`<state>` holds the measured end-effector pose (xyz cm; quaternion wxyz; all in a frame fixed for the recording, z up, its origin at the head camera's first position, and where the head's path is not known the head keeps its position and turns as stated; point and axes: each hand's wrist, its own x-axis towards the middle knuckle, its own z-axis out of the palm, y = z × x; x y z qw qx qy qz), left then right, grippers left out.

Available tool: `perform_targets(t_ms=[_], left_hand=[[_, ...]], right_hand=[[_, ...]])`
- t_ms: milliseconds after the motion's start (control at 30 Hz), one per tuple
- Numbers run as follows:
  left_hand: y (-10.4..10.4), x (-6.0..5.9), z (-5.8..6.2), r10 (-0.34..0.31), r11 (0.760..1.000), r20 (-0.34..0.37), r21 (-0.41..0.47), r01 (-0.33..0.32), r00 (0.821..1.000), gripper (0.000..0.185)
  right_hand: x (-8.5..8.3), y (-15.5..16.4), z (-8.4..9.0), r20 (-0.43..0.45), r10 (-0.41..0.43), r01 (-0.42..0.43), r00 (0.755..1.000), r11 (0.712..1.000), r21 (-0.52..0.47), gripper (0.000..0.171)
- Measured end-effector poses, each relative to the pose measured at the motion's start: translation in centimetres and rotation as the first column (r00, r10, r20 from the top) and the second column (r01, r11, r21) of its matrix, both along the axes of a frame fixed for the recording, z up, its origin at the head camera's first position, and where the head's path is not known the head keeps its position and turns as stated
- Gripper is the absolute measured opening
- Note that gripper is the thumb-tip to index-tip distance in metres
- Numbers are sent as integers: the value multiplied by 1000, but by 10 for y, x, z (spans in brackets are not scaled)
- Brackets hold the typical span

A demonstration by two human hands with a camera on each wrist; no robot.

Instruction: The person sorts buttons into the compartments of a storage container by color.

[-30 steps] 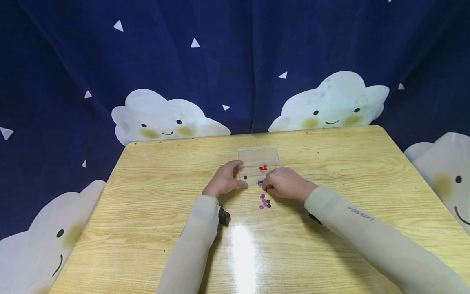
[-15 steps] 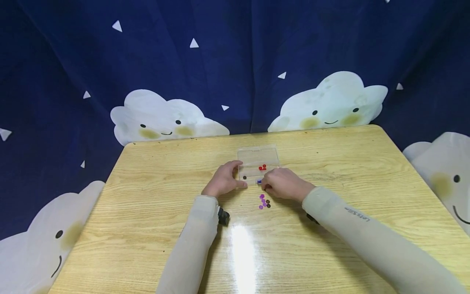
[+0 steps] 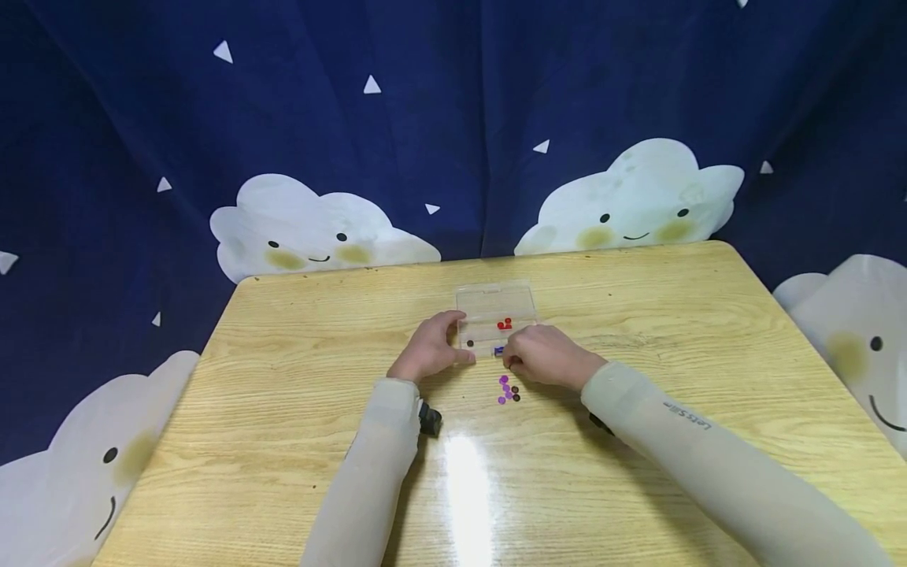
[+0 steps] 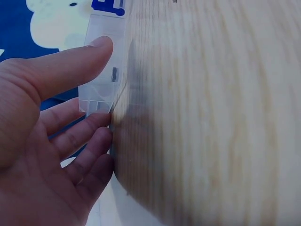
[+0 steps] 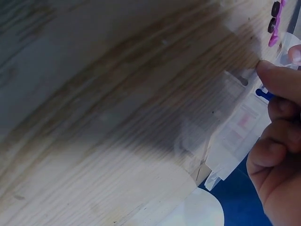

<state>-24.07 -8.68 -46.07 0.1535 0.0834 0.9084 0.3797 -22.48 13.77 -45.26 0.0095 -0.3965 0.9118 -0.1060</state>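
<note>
Two hands meet at a small clear plastic box [image 3: 495, 315] lying flat on the counter [image 3: 638, 441]. The left hand [image 3: 430, 348] steadies the box's left end: its thumb lies along the near edge and its fingers reach round the far corner, so the box sits just ahead and to the right of that palm, held between thumb and fingers. In the left wrist view the thumb [image 4: 70, 66] presses the clear wall and the fingers are only loosely bent.

The right hand [image 3: 546, 354] is at the box's near right corner, fingers curled, its tips over a small blue bead [image 3: 499, 350] at the box's near edge. In the right wrist view the blue bead [image 5: 263, 93] shows right against the fingertips [image 5: 277, 77]; whether it is truly pinched or only touched I cannot tell. The right hand is the nearer one to it.

The box's long axis runs left to right, across both hands. Inside it, ahead of the right hand, lie several red beads [image 3: 505, 323]; a single dark bead [image 3: 470, 343] sits nearer the left thumb. A loose cluster of purple beads [image 3: 505, 387] with a few dark ones lies on the counter on the near side of the right hand, close to its wrist. Nothing stands between the fingertips and the box.
</note>
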Motion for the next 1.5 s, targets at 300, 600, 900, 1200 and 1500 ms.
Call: perform_targets(t_ms=[300,600,900,1200,1500], left_hand=[[0,2,1,-1,1000,-6,-7,1,1000,79],[-1,4,2,4,1000,-4,-3,-4,1000,80],[-1,3,2,5,1000,0,1,-5,1000,80],[0,2,2,8,1000,8,0,-8,1000,80],[0,1,3,-6,1000,-8,-16,6,1000,80]], right_hand=[[5,1,1,13,-3,3,1000,1000,-1,16],[4,1,-2,4,-8,8,1000,1000,-2,19],[4,2,-1,16,-2,2,1000,1000,-23,17],[3,3,5,59,-8,10,998,999,-38,11],[-3,0,17,53,-71,76,996,994,-82,6]])
